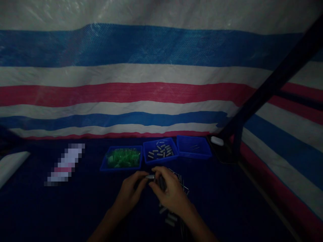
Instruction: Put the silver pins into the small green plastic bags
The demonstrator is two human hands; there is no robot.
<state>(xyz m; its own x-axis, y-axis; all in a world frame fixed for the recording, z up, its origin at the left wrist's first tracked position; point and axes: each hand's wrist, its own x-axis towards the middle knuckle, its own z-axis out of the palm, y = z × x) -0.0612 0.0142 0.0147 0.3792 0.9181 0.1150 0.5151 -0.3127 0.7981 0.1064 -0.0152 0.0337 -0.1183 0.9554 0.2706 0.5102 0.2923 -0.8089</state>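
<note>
My left hand (131,191) and my right hand (169,191) meet over a dark blue table, fingers pinched together on a small grey cylindrical piece (150,176) held between them. Several thin dark rods are tucked under my right hand's fingers. More small grey pieces (169,218) lie on the table below my right hand. Just beyond stand three blue trays: one with green pieces (123,158), one with grey cylinders (160,150), and one nearly bare tray (193,147).
A striped blue, white and red tarp (141,90) hangs behind the table. A dark slanted pole (272,80) rises at the right, with a white object (217,140) at its base. A white item (11,164) lies at far left, a blurred patch (66,164) beside it.
</note>
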